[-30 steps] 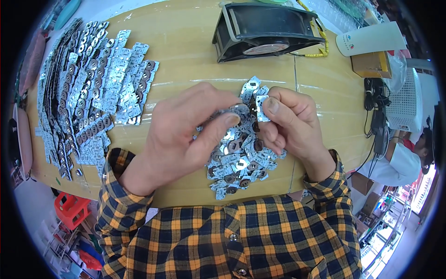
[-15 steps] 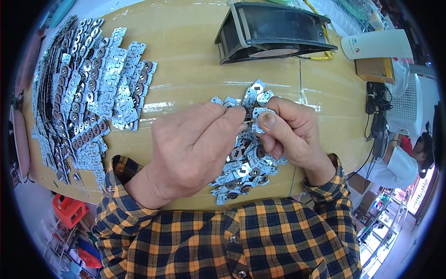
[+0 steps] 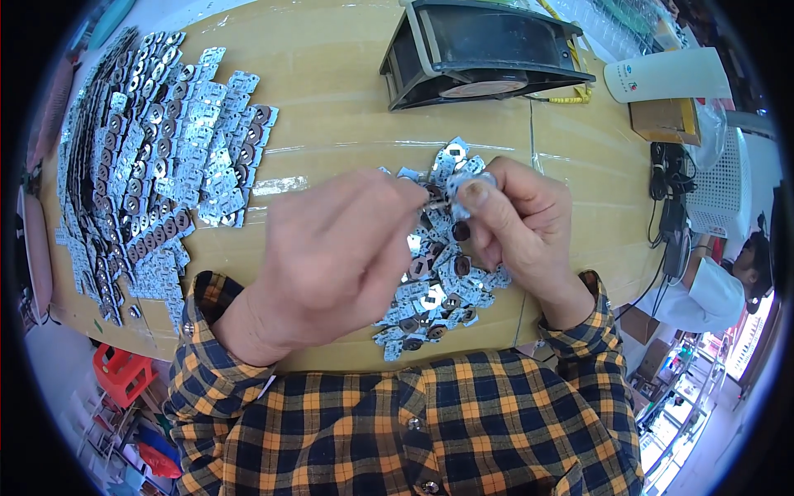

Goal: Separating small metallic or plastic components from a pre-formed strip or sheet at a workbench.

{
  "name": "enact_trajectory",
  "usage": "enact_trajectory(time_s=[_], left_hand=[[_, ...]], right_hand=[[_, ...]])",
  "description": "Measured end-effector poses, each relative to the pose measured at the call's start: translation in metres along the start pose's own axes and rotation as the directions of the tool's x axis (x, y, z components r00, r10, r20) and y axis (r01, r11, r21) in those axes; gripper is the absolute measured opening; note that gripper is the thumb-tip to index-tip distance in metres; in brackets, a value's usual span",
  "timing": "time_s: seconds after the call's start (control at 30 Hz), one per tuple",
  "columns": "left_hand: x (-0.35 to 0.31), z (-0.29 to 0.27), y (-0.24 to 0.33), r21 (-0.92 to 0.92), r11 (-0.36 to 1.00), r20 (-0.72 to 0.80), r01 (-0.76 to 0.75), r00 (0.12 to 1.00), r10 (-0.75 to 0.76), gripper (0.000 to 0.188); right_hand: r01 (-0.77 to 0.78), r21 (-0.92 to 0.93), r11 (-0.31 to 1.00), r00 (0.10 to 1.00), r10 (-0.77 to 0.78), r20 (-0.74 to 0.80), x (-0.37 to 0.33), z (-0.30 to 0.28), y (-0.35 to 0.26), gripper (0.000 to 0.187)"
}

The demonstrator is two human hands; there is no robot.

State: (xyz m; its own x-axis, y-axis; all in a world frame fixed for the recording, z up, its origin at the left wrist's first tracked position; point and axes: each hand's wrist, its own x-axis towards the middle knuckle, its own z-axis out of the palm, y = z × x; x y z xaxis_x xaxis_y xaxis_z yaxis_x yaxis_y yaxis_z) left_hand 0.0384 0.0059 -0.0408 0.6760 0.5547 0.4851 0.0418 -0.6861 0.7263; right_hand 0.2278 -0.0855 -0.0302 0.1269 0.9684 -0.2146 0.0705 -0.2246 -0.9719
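My right hand (image 3: 529, 227) pinches a small pale-blue plate (image 3: 466, 192) between thumb and forefinger, tilted and partly hidden by the thumb. My left hand (image 3: 339, 260), blurred by motion, is closed just to its left, fingertips almost meeting the plate. Something thin and metallic shows between the two hands, too small to name. Beneath them lies a loose heap of similar plates (image 3: 430, 296), some bearing dark brown round discs. Long overlapping rows of such plates (image 3: 165, 157) with discs cover the table's left side.
A black box fan (image 3: 488, 54) stands at the table's far side. Right of it, a white paper cup (image 3: 666, 74) lies above a small cardboard box (image 3: 664, 121). A black power adapter with cable (image 3: 676, 252) and a white perforated basket (image 3: 718, 186) are at the right edge, near another person (image 3: 707, 293).
The held plate has turned from facing upward to a steeper tilt in my right hand. My left hand has shifted slightly and is now blurred.
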Motion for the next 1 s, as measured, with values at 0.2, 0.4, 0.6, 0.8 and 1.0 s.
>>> enact_trajectory(time_s=[0.2,0.4,0.6,0.8,1.0], left_hand=[[0.004,-0.002,0.005,-0.034,0.999,-0.034,0.01,0.999,-0.012,0.02],[-0.001,-0.008,0.007,-0.12,0.963,0.09,0.243,0.968,-0.234,0.012],[-0.001,-0.013,0.003,-0.27,0.923,0.204,0.274,0.953,-0.224,0.008],[-0.002,-0.007,0.004,-0.392,0.847,0.267,0.361,0.925,-0.27,0.007],[0.0,-0.015,0.019,-0.63,0.443,0.423,0.638,0.76,-0.494,0.014]], right_hand=[[0.417,-0.477,0.774,0.909,-0.352,0.223,0.007,-0.005,0.002,0.018],[0.443,-0.484,0.754,0.896,-0.392,0.209,0.006,-0.014,-0.005,0.015],[0.377,-0.289,0.88,0.912,-0.299,0.281,0.004,-0.013,-0.005,0.018],[0.408,-0.281,0.869,0.884,-0.299,0.359,0.003,-0.013,0.0,0.026],[-0.038,-0.051,0.998,0.953,0.052,0.298,-0.004,-0.009,-0.013,0.027]])
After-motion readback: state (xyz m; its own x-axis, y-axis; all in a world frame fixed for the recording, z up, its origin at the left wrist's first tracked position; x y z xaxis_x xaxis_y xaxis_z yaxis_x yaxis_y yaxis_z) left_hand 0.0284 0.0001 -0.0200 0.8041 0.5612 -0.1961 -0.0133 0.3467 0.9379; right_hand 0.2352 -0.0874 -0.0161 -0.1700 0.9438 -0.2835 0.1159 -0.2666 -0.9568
